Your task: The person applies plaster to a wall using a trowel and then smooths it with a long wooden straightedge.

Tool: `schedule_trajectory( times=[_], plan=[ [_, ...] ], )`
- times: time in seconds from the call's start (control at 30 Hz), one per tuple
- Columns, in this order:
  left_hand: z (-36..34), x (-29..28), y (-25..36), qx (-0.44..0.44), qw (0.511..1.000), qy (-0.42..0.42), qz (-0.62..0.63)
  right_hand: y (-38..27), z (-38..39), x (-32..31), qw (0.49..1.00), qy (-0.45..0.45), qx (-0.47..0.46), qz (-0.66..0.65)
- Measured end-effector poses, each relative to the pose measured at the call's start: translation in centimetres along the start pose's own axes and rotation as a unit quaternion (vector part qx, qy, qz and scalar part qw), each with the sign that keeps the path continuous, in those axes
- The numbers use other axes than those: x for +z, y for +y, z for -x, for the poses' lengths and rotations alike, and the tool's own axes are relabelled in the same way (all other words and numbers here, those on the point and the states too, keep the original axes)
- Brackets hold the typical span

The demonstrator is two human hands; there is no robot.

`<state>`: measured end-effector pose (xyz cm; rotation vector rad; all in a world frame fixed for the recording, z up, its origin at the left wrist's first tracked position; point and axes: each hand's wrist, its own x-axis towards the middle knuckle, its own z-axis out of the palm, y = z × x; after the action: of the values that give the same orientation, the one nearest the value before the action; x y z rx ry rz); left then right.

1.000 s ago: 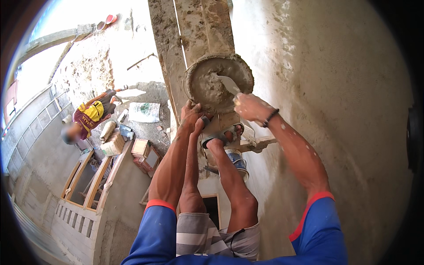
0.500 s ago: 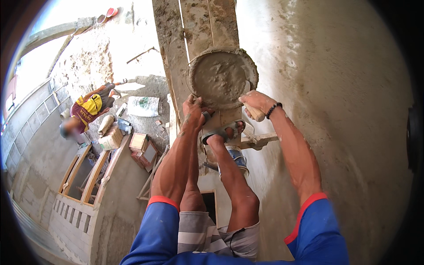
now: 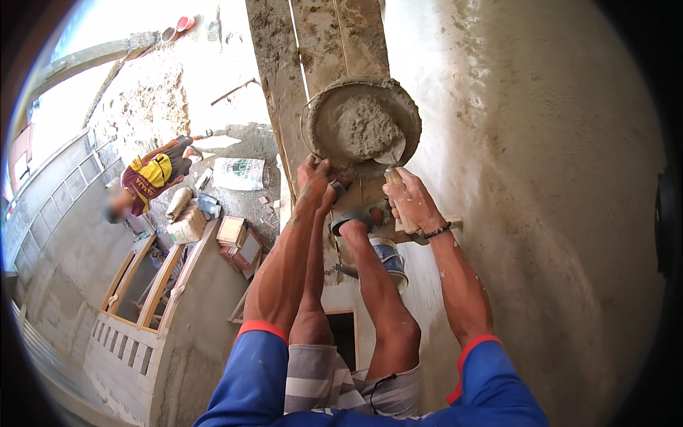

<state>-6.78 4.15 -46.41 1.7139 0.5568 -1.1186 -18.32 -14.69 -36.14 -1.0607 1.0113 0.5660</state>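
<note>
A round container (image 3: 409,107) of wet grey mortar (image 3: 363,124) sits on muddy wooden planks (image 3: 316,32). My left hand (image 3: 313,176) is closed on the near rim of this container, at its lower left. My right hand (image 3: 411,199) grips the pale wooden handle (image 3: 396,185) of a trowel, whose blade (image 3: 390,153) is in the mortar at the lower right, beside a lumpy heap. Just below, my sandalled foot (image 3: 356,220) rests on the planks.
A plastered wall (image 3: 533,199) fills the right. A blue-and-white bucket (image 3: 390,263) hangs or stands below the planks. At left, lower down, a co-worker (image 3: 149,178) in maroon and yellow is near sacks (image 3: 186,224), stacked tiles (image 3: 231,242) and wooden-framed openings (image 3: 131,285).
My right hand has drawn back toward me, with the trowel turned more upright and mortar heaped near its blade. My left hand has stayed on the rim, shifting slightly with the view.
</note>
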Motion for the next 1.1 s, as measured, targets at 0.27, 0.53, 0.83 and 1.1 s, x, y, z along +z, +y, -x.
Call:
schedule_trajectory(
  times=[0.27,0.53,0.83,1.1],
  plan=[
    [0.7,0.0,-0.4,-0.02,0.997,-0.067,-0.01,2.2,-4.9,1.3,0.813,0.135,-0.095,0.558],
    [2.2,-2.6,-3.5,0.051,0.978,-0.027,-0.201,-2.3,-1.6,4.8,0.796,0.113,-0.127,0.581],
    [1.1,-3.3,-3.5,0.048,0.99,0.024,-0.13,-4.2,-1.3,4.9,0.78,0.091,-0.127,0.606],
    [0.0,-0.9,-0.1,0.014,1.0,-0.018,0.004,-3.5,-1.0,4.0,0.782,0.042,-0.118,0.61]
  ],
)
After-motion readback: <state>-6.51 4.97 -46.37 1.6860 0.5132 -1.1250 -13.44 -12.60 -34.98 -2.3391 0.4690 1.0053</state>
